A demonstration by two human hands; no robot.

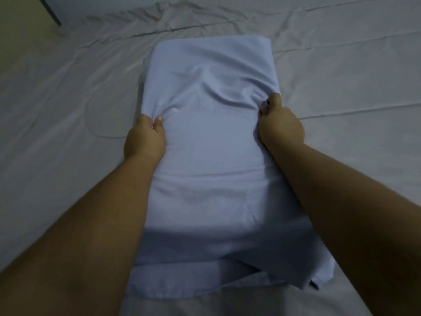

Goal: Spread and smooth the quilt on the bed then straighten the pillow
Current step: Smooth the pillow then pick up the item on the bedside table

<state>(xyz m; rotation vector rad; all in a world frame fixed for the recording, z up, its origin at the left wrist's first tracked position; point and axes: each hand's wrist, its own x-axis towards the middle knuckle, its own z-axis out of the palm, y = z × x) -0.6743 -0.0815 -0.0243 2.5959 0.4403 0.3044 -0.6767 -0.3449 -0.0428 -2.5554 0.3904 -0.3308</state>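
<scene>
We see a pale blue fabric-covered pillow (211, 137) lying lengthwise on the wrinkled grey quilt (68, 99) that covers the bed, near its near edge. Our left hand (144, 139) pinches the pillow's left side, and our right hand (281, 125) clenches its right side, bunching the cover.
</scene>
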